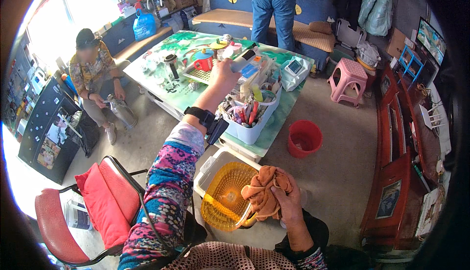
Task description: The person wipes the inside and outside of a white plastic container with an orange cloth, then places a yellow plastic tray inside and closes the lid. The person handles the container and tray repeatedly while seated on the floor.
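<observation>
My left hand (224, 76) stretches out over the table, its fingers around one end of a pale grey, long object with a dark end (243, 60). Exactly what that object is, I cannot tell. Below it stands a light blue plastic storage basket (246, 135) packed with pens, tubes and bags. Close to my body, my right hand (290, 196) grips a crumpled orange-brown cloth (267, 191). Beside the cloth, a translucent amber plastic dish (220, 193) with a ribbed pattern lies tilted over a whitish plastic bin (224, 156).
A tray (194, 72) with a red mug (203, 64) is on the green-patterned table (176, 95). A red bucket (304, 137) and a pink stool (348, 81) stand right. At left are a red chair (114, 193) and a seated person (93, 68); another person (273, 13) stands behind.
</observation>
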A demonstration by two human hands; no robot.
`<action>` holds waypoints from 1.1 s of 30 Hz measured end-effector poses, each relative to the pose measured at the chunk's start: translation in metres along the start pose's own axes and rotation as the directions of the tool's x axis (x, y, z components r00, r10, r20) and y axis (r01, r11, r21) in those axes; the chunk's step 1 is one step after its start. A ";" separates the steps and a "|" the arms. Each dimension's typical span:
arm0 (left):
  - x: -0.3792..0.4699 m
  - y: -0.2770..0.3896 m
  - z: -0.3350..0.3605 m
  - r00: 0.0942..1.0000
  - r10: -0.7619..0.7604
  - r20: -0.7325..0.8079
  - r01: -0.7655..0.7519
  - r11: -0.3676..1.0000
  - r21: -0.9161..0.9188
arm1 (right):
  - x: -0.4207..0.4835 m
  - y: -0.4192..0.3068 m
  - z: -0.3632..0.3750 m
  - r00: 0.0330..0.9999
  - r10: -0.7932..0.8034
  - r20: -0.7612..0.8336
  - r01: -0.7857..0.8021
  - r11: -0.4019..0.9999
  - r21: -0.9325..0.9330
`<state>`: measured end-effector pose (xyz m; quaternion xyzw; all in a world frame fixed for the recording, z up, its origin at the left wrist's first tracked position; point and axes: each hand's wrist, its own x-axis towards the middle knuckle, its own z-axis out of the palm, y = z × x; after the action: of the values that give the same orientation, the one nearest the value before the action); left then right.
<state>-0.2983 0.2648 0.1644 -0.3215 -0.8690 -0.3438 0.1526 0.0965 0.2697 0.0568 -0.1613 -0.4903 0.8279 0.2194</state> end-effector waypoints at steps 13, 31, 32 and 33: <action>-0.112 -0.005 -0.070 0.853 0.165 0.495 0.519 -0.373 -0.769 | 0.003 0.001 0.003 0.998 -0.046 0.031 0.047 0.997 -0.059; -0.251 -0.033 -0.079 0.785 0.239 0.572 0.523 -0.750 -0.404 | 0.028 0.082 0.043 0.944 -0.050 0.327 0.305 0.516 -0.801; -0.252 -0.034 -0.079 0.775 0.226 0.591 0.527 -0.747 -0.405 | 0.030 0.076 0.044 0.948 0.000 0.318 0.283 0.452 -0.846; -0.252 -0.035 -0.078 0.766 0.217 0.605 0.532 -0.742 -0.407 | 0.034 0.064 0.046 0.942 -0.038 0.333 0.324 0.361 -0.875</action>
<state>-0.1298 0.0759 0.0802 -0.0673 -0.0650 -0.8502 -0.5180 0.0321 0.2268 0.0196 -0.0918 -0.9046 0.3992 0.1179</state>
